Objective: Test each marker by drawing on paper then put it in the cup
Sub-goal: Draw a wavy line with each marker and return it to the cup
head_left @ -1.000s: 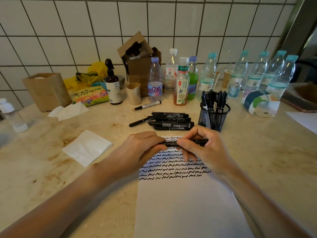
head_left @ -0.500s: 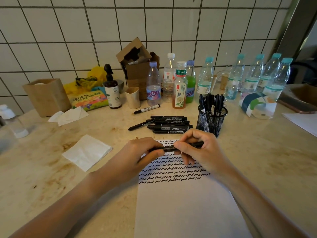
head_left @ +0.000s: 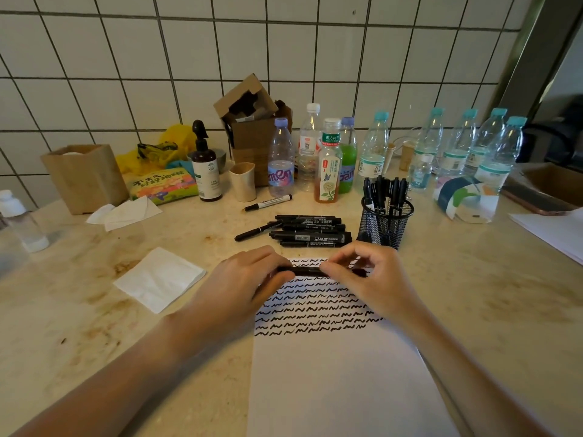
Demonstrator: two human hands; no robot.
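Head view. Both hands meet over the top edge of the paper (head_left: 331, 373), holding one black marker (head_left: 307, 271) level between them. Left hand (head_left: 243, 283): fingers curled together round the marker's left end, which is hidden inside the grip. Right hand (head_left: 367, 279): thumb and fingertips pinch the barrel's right part, the other fingers arched loosely above. Holding the marker by both ends like this suits pulling the cap off or pressing it back on — which of the two cannot be told, since the hands cover both ends.

The paper lies lengthwise in front of the person, its upper part filled with rows of black squiggles and its lower part blank, so room is left for more test strokes.

Containers:
- Black mesh cup (head_left: 386, 220), just beyond the right hand — holds a bunch of dark markers standing upright; judged to be the drop-off for tested ones.
- Pile of markers (head_left: 310, 230) lies flat on the counter (head_left: 79, 326) between the paper and the bottles, beside the cup; probably still untested. Two more markers lie loose to its left.
- Small beige cup (head_left: 243, 181) by the bottles — contents not visible.
- Open cardboard box (head_left: 249, 121) at the wall, something dark inside, unidentifiable.
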